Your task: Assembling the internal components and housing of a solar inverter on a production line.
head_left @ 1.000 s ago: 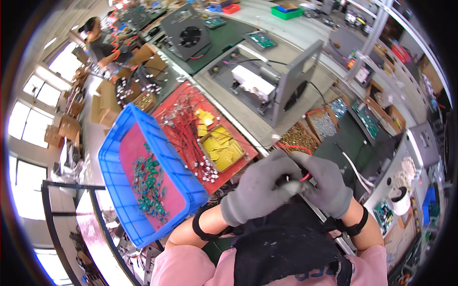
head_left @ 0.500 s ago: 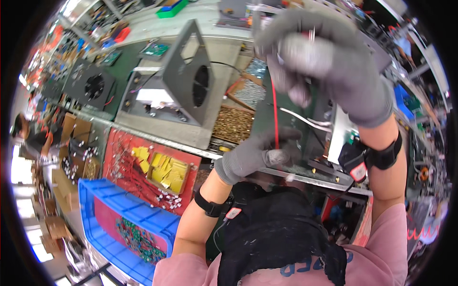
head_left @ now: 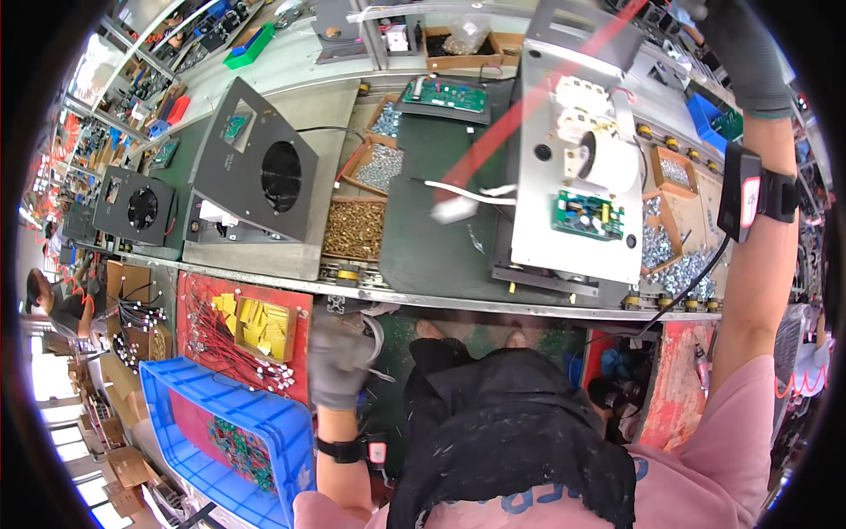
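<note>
My right hand (head_left: 742,51) in a grey glove is raised at the top right, partly cut off by the picture's rim. A long red wire (head_left: 529,110) runs down from it as a blurred streak over the bench, ending in a white plug (head_left: 454,210) above the dark mat (head_left: 432,256). My left hand (head_left: 338,356), also gloved, hangs low at the bench's front edge beside the red tray of wires (head_left: 198,295) and holds nothing that I can see. A grey metal chassis (head_left: 564,251) with a green circuit board (head_left: 586,214) and white parts lies on the mat.
A blue crate (head_left: 181,392) with green boards stands at my lower left. Cardboard boxes of screws (head_left: 355,229) and a grey panel with a round fan hole (head_left: 260,167) sit on the bench. Another person (head_left: 53,300) works at the far left.
My left hand has let go of the red wire's lower end and dropped to the bench edge. My right hand has risen further to the upper right, and the wire now swings free.
</note>
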A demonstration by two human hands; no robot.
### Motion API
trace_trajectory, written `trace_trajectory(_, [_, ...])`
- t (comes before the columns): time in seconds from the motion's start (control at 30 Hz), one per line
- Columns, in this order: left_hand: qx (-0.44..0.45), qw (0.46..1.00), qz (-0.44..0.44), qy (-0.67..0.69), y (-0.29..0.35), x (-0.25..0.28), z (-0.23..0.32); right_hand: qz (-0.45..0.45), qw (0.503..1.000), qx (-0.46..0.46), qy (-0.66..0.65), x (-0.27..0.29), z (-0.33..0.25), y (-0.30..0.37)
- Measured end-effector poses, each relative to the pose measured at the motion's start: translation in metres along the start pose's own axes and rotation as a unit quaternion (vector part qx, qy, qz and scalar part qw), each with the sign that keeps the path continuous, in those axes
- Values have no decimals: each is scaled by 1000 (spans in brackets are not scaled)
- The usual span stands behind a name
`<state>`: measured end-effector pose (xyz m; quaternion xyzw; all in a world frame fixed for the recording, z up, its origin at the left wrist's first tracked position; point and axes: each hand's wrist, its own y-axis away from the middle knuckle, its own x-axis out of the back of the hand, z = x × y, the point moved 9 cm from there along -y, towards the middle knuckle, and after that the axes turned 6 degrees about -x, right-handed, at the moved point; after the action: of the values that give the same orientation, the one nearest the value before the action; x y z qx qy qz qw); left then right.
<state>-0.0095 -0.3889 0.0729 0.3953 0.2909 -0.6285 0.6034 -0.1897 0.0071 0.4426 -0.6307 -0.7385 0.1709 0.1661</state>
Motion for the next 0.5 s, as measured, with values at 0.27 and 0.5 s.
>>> trace_trajectory(0.27, [-77,963,166,-200,31,-19,-60,-85,947,-263,166,11,95,179])
trace_trajectory(0.5, [-12,961,55,-270,24,-117,-180,-166,893,-413,-70,-9,177,345])
